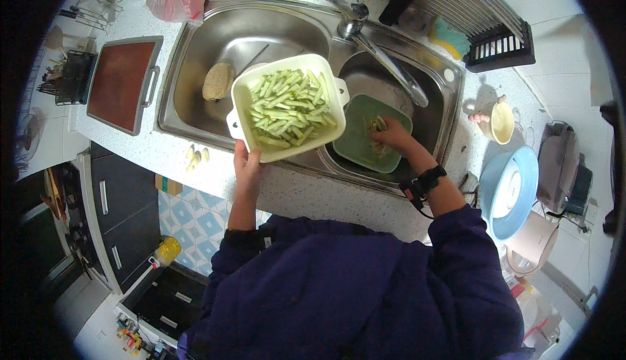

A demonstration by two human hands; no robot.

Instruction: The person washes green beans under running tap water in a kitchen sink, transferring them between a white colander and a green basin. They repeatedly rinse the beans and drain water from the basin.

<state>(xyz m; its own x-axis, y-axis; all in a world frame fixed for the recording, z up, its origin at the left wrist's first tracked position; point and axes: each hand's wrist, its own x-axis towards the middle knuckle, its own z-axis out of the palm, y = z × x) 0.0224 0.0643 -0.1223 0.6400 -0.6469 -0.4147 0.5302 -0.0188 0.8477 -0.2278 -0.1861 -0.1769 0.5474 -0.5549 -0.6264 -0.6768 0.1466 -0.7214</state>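
My left hand [248,164] grips the near left edge of a cream plastic basin [259,151], which is tilted over the left sink bowl. Cut pieces of a pale green vegetable [288,108] fill much of it. In the right sink bowl [435,130] sits a green plastic basin [357,150] with some water and bits of peel or scraps in it. My right hand [393,135] reaches into that basin, its fingers closed around a small bunch of greenish scraps [377,124]. A chrome faucet [391,67] points over the right bowl, just above this hand.
A loofah-like scrubber [218,81] lies in the left bowl [274,23]. Left on the counter are a cutting board [124,84] and several garlic cloves [195,158]. A dish rack [499,49], a cream cup [501,123] and a blue basin [530,189] stand to the right.
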